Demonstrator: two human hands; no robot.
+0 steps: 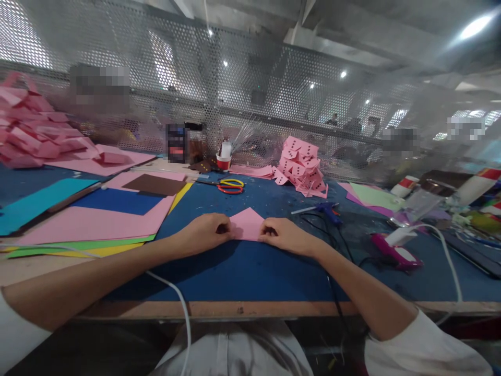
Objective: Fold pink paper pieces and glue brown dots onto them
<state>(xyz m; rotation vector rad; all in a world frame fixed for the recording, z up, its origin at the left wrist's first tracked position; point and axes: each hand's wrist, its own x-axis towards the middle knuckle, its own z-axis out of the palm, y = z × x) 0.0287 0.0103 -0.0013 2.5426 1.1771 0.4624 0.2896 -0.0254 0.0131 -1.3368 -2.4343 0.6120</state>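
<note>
Between my two hands a piece of pink paper [247, 223] rests on the blue table covering, its pointed top facing away from me. My left hand [207, 231] pinches its left corner. At the right corner, the fingers of my right hand [284, 235] are closed on the same paper. The paper's lower edge looks straight, perhaps a fold. Beyond the hands lie scissors [230, 186] with red and yellow handles. A blue glue gun [327, 211] lies to the right of my right hand.
Coloured sheets [113, 222] are stacked at left, below a heap of pink folded paper [35, 130]. Dotted pink pieces [300, 164] are piled at the back. A magenta device [397, 251] and a white cable [450, 261] lie at right. A paper cup [224, 163] stands by the mesh.
</note>
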